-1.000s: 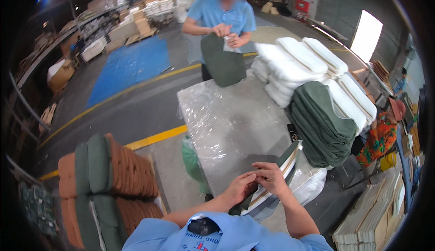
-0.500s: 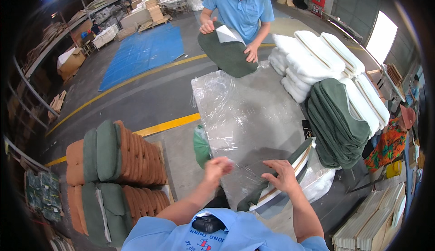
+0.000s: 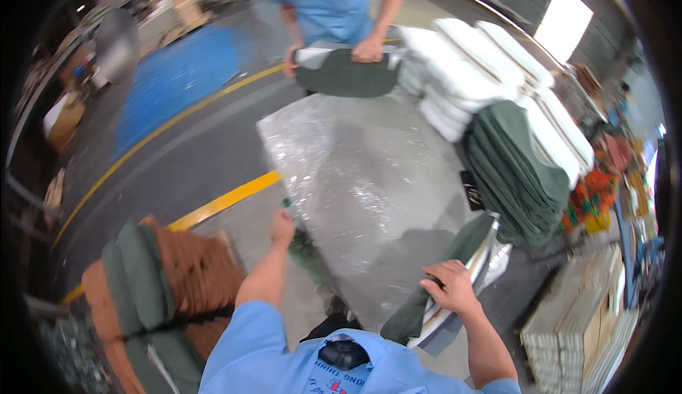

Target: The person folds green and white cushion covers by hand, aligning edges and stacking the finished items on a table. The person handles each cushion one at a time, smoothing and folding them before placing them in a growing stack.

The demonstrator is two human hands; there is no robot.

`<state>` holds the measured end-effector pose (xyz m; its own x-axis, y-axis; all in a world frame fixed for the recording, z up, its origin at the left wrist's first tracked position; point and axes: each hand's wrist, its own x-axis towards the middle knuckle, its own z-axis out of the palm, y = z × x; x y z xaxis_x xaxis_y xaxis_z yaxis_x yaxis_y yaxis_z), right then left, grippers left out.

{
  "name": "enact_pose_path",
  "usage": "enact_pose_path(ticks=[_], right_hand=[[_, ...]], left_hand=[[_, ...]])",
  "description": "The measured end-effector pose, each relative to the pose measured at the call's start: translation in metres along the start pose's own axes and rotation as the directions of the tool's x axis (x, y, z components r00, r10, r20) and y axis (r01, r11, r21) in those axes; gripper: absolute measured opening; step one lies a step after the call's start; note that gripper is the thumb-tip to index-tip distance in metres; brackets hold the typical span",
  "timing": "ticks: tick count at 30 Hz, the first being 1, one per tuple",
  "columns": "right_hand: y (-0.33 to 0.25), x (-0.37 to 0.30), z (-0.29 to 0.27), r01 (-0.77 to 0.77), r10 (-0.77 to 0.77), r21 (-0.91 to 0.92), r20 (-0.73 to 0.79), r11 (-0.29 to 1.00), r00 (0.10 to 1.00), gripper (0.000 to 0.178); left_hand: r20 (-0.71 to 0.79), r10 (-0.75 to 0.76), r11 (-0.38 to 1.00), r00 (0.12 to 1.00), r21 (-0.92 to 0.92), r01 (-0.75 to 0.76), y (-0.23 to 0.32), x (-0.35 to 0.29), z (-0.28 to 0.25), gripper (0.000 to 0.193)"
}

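Observation:
My left hand (image 3: 283,228) is beside the near-left table edge, over a green plastic bag (image 3: 308,257) hanging there. Its fingers look closed, but blur hides whatever they may hold. My right hand (image 3: 453,287) hovers at or rests on a dark green cover (image 3: 415,307) with a white pad (image 3: 474,264) showing along its edge; thumb and fingers are apart. Clear plastic film (image 3: 355,181) lies over the grey tabletop. Across the table, a person in a blue shirt (image 3: 330,7) holds a dark green cushion cover (image 3: 348,74) with both hands.
On the right side stand folded green covers (image 3: 515,174) beside piled white pads (image 3: 469,63). Brown and green cushions (image 3: 160,273) are stacked at left. Pale flat boards (image 3: 575,323) sit at lower right. A blue sheet (image 3: 177,85) covers some floor beyond a yellow line.
My left hand has moved left, off the film to the green bag. My right hand has come down onto or near the green cover. The other person's cover now hangs lower and more level.

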<state>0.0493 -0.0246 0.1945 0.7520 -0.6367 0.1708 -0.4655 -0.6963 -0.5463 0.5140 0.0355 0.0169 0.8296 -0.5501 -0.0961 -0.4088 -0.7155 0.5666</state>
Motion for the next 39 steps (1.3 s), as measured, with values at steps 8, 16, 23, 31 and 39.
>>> enact_pose_path(ticks=[8, 16, 23, 31, 39], right_hand=[[0.012, 0.003, 0.003, -0.044, 0.042, -0.044, -0.028, 0.998, 0.999, 0.033], [0.018, -0.016, -0.001, -0.04, 0.038, -0.009, -0.148, 0.999, 0.988, 0.032], [0.019, -0.018, 0.005, 0.046, -0.038, 0.025, -0.257, 0.999, 0.966, 0.026], [0.017, -0.033, -0.004, -0.016, 0.181, 0.371, -0.415, 0.929, 0.892, 0.021], [0.143, -0.026, -0.081, -0.157, 0.589, 0.608, -0.619, 0.778, 0.52, 0.044]], left_hand=[[0.709, 0.216, 0.69, 0.671, 0.375, -0.618, 0.023, -0.002, 0.014, 0.054], [0.216, -0.015, 0.787, 0.976, 0.605, -0.122, 0.044, 0.008, -0.029, 0.094], [0.183, 0.51, 0.803, 0.841, 0.248, -0.541, 0.157, -0.048, 0.017, 0.067], [0.641, 0.753, 0.653, 0.147, -0.756, -0.047, 0.345, -0.199, 0.079, 0.089], [0.548, 0.798, 0.596, 0.249, -0.661, -0.456, 0.366, -0.257, 0.126, 0.091]])
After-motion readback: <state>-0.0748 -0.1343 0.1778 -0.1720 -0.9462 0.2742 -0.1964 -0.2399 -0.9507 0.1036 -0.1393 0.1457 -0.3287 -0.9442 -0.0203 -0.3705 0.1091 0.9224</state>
